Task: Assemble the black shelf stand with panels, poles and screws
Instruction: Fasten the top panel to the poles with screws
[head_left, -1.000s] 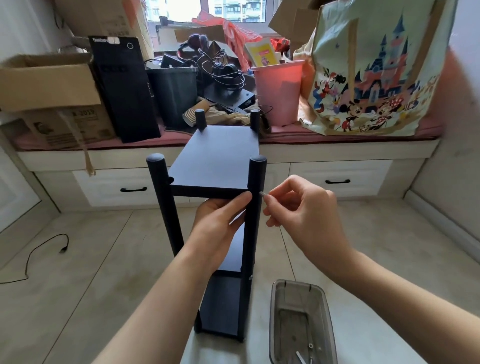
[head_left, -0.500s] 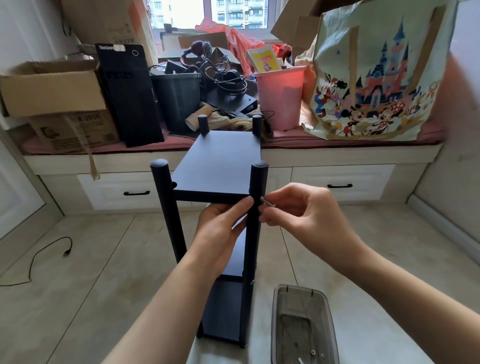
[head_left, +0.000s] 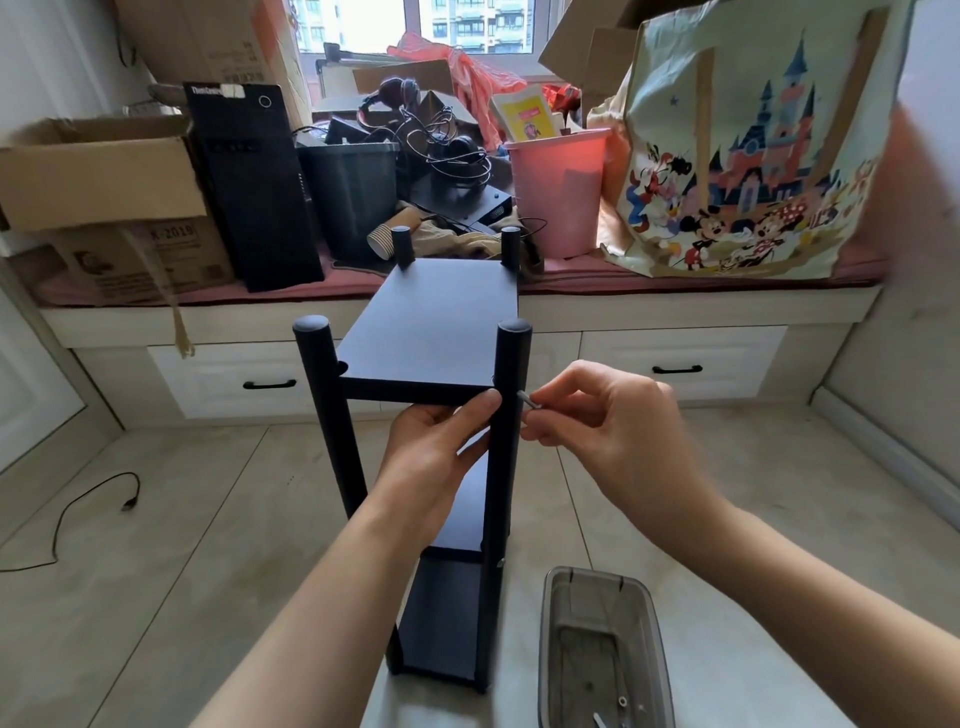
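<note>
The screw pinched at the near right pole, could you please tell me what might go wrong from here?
The screw is pinched only at the right hand's fingertips and meets the near right pole at a slant, so it might slip, drop to the floor, or start crooked.

The left hand alone steadies the top panel; pushing sideways could tilt the tall, narrow stand.

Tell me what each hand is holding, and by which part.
The right hand pinches a small screw by its head end. The left hand braces the top panel's front edge beside the pole.
</note>
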